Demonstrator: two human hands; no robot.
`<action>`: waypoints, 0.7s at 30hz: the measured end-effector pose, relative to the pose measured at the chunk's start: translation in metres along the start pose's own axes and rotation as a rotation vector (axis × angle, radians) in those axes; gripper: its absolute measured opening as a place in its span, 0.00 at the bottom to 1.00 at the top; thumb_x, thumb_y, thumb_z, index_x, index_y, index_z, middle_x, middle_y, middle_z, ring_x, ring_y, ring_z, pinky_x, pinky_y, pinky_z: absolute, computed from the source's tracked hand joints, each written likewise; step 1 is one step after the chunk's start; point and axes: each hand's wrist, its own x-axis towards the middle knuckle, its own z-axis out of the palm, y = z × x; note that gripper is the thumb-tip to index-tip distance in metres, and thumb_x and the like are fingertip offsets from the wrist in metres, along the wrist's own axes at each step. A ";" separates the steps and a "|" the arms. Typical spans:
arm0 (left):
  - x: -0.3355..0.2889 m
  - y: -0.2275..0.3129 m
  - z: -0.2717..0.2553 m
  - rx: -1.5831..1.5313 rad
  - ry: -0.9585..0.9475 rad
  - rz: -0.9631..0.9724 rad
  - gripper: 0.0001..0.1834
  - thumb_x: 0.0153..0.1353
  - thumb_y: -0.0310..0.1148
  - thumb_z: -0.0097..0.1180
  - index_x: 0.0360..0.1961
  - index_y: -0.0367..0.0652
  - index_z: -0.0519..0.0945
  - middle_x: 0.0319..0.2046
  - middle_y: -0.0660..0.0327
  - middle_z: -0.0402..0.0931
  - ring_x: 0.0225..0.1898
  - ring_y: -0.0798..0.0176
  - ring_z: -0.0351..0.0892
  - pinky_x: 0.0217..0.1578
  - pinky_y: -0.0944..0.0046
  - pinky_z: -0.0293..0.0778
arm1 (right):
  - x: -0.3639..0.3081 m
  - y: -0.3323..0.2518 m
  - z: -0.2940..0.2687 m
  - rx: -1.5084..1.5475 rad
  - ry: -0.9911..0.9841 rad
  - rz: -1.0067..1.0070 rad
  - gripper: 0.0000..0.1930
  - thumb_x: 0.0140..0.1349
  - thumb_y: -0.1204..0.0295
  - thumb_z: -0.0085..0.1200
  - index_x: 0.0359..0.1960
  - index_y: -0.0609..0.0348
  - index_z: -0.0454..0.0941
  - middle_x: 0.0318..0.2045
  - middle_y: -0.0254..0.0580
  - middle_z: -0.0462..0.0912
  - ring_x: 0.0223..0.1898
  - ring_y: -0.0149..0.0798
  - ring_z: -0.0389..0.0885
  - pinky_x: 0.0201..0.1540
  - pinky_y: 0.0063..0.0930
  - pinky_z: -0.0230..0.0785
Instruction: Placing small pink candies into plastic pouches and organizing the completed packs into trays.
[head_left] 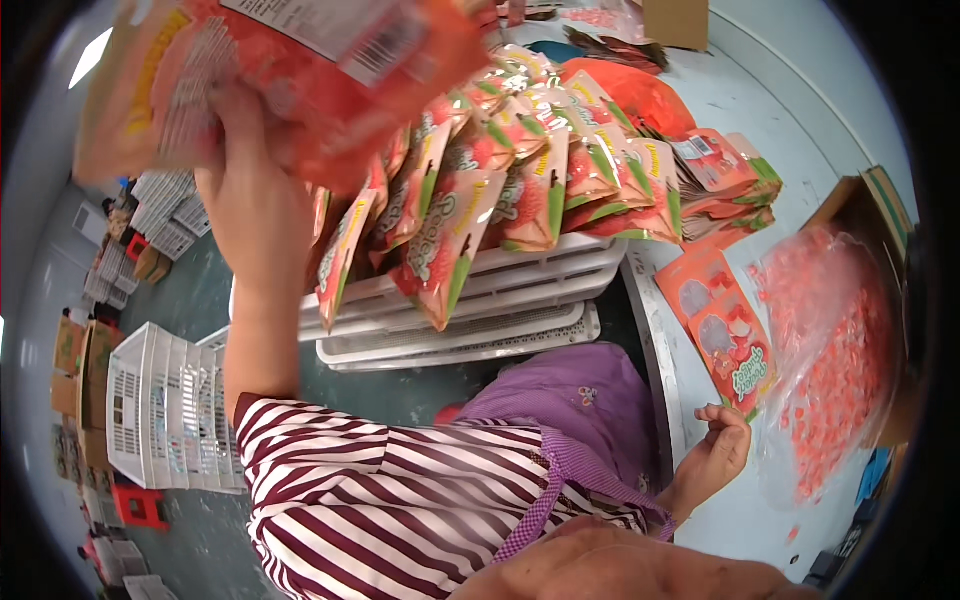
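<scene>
Pale worktop (730,520) at right, bearing a clear bag of pink sweets (835,370). Stacked white trays (470,320) ahead, loaded with upright filled pouches (500,190). Orange-red pouch (270,70), blurred, raised at upper left, clamped in left hand (250,200). Right hand (715,455) at worktop edge, fingers loosely curled, empty, near two flat pouches (720,325).

Packing room of small sweets factory or warehouse. Rows of identical orange-green candy pouches (500,190) stacked on white plastic crates (470,320); clear bag of loose pink sweets (835,370) on pale worktable (760,100); more empty crates (165,410), cardboard boxes (75,365) on green floor (190,290).
</scene>
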 end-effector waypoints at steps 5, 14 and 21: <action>0.034 -0.118 -0.028 0.134 0.092 -0.163 0.21 0.63 0.35 0.48 0.52 0.29 0.70 0.45 0.51 0.76 0.45 0.62 0.74 0.47 0.65 0.66 | 0.002 0.001 -0.001 -0.010 0.022 0.037 0.18 0.68 0.61 0.40 0.33 0.68 0.71 0.29 0.45 0.74 0.32 0.37 0.74 0.39 0.29 0.68; -0.091 -0.204 -0.094 0.271 -0.262 -0.512 0.25 0.64 0.41 0.49 0.57 0.35 0.65 0.53 0.48 0.68 0.56 0.56 0.66 0.58 0.63 0.58 | 0.005 0.003 0.001 -0.005 0.021 0.097 0.19 0.68 0.61 0.40 0.32 0.68 0.72 0.28 0.44 0.74 0.30 0.36 0.73 0.37 0.28 0.67; -0.074 -0.136 -0.068 0.538 -0.289 -0.049 0.34 0.57 0.41 0.58 0.61 0.37 0.60 0.61 0.43 0.56 0.64 0.47 0.53 0.62 0.53 0.49 | 0.005 0.011 0.009 -0.186 -0.043 0.053 0.13 0.67 0.69 0.41 0.33 0.68 0.73 0.30 0.45 0.77 0.33 0.35 0.75 0.40 0.28 0.67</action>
